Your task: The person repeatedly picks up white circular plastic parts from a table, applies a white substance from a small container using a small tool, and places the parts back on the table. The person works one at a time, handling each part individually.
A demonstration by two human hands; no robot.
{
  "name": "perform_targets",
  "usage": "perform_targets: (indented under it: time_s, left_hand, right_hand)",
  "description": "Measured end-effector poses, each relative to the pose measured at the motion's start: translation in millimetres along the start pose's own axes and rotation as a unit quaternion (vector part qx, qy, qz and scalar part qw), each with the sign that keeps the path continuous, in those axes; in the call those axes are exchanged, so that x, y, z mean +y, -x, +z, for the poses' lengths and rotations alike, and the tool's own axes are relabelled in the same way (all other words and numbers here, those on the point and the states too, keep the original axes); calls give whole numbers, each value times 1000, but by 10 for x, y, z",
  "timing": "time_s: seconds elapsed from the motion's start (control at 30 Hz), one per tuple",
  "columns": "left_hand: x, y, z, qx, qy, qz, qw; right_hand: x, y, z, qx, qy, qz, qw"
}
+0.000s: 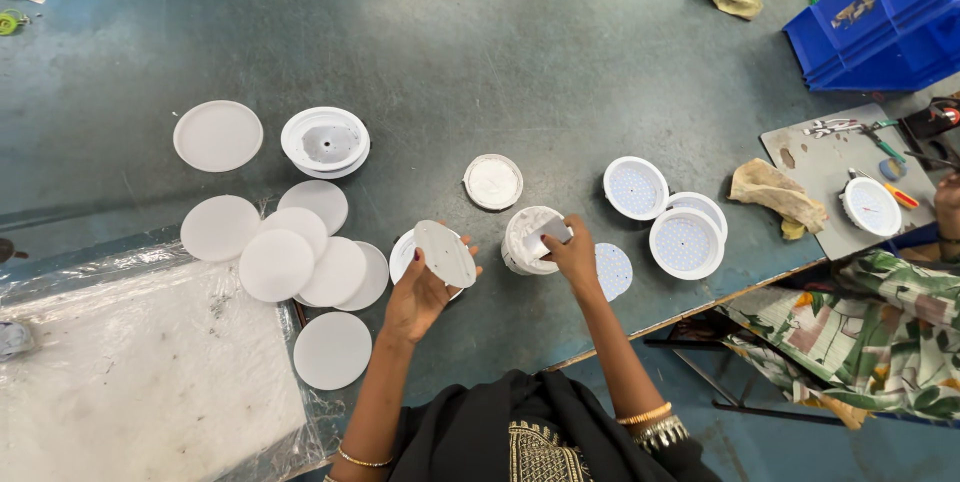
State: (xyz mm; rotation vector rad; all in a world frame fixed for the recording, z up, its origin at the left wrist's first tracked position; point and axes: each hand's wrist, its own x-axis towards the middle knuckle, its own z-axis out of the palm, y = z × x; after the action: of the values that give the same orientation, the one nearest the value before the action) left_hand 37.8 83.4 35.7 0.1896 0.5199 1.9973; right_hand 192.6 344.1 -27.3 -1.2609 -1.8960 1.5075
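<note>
White plastic is what you have in both hands. Your left hand (418,292) holds a thin round disc (445,253) tilted up above the tabletop (480,52); the thumb and fingers pinch its lower edge. Your right hand (574,254) rests on a white lamp housing (527,239), which stands on the tabletop just to the right of the disc. The fingers of this hand pinch a small pale piece at the top of the housing; what the piece is, I cannot tell.

Taking the lamp housing as the landmark: to its left, beyond the disc, lies a loose pile of white diffuser covers (300,252). Further left and above is one empty white housing shell (325,140). Just above the lamp housing lies a small round cap (493,182). To its right stand three fitted lamps with dotted faces (686,242), close together. Further right lies a yellow rag (775,192) on the edge of a grey board (830,177). Far to the upper right stand blue crates (880,22). Another person in flowered cloth (880,322) sits at the right.
</note>
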Motion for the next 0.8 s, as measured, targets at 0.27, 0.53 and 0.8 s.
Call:
perform_targets:
  time_s: [0.27,0.53,0.8]
  left_hand:
    - [-134,-169,22,-77,73,-22,994]
    - [-531,-215,-228,-66,86,-65,992]
    - [-429,-45,111,-121,-3,-15,993]
  right_hand:
    - [-533,402,-283,-96,-151,-27,983]
    - [-1131,1214,204,-62,-49,-90,993]
    - [-1436,1634,512,-38,57,-329,942]
